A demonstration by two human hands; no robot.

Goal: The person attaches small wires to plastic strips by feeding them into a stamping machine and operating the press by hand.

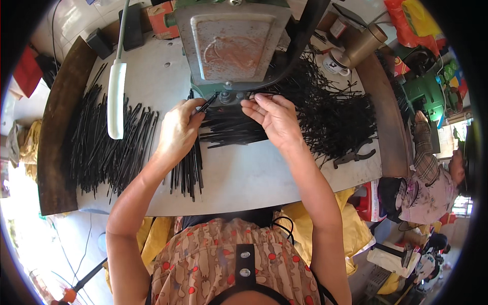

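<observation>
My left hand (179, 126) is closed, thumb and fingers pinching a thin black strip (208, 103) that slants toward the work point of a green and grey bench machine (229, 48). On the other side of that work point, my right hand (277, 116) has its thumb and fingertips pressed together. A small thing seems to be between them, too small to make out. Below the machine head, between my hands, lies a bunch of black strips (231, 129). More strips (187, 175) lie under and beside my left hand, their ends pointing toward me.
A large pile of black strips (109, 145) covers the table's left side, under a white lamp (116, 101). A tangled heap (335, 114) spreads at right, with pliers (354, 158) and a white mug (335, 63). Raised wooden boards (61, 137) edge the table. Another person (427, 193) sits far right.
</observation>
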